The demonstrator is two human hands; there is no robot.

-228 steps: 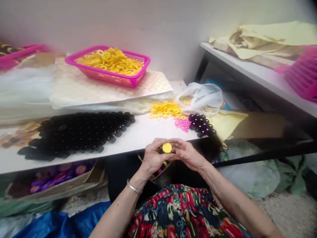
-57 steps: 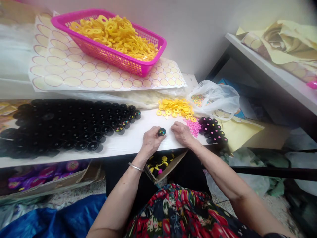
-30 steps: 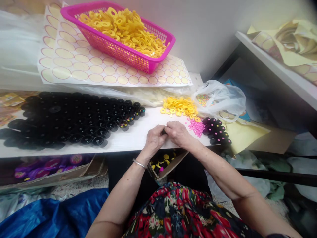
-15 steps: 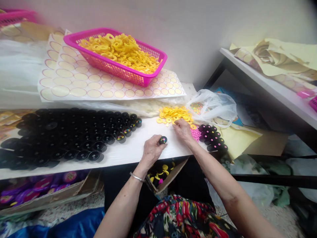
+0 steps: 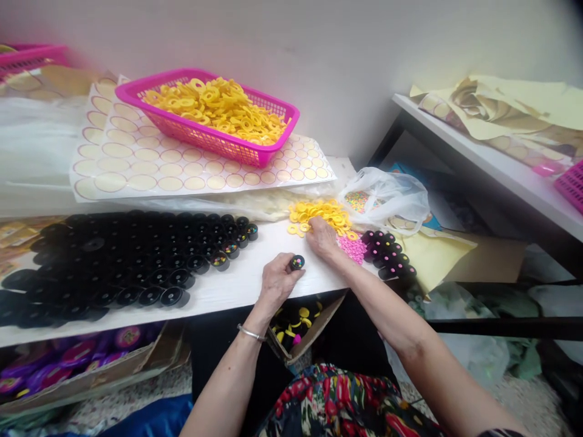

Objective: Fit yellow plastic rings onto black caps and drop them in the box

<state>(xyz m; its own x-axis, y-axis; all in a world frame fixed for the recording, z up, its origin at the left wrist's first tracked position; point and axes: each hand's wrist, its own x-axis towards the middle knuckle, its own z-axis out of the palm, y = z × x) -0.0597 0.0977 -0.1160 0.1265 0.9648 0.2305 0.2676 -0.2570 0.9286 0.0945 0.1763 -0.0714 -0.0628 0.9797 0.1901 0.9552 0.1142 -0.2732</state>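
Note:
My left hand (image 5: 277, 282) is closed around a small black cup (image 5: 297, 262), held above the white table near its front edge. Bright bits of pink, yellow and green show inside the cup. The fingers of my right hand (image 5: 323, 240) are pinched together at the near edge of a pile of yellow plastic rings (image 5: 325, 212); what is between the fingertips is hidden. Beside that wrist lies a heap of small pink pieces (image 5: 353, 247). Further right stand several black cups with pink centres (image 5: 387, 254).
Rows of black cups (image 5: 136, 261) fill the table's left side. Behind them, a pink basket of yellow rings (image 5: 262, 155) rests on sticker sheets (image 5: 200, 173). A clear bag with coloured beads (image 5: 396, 197) lies at the back right. Below the table edge sits a carton (image 5: 314, 331).
My right hand has shifted slightly left along the yellow rings. My left hand keeps hold of the black cup in nearly the same place. The whole view has moved a little.

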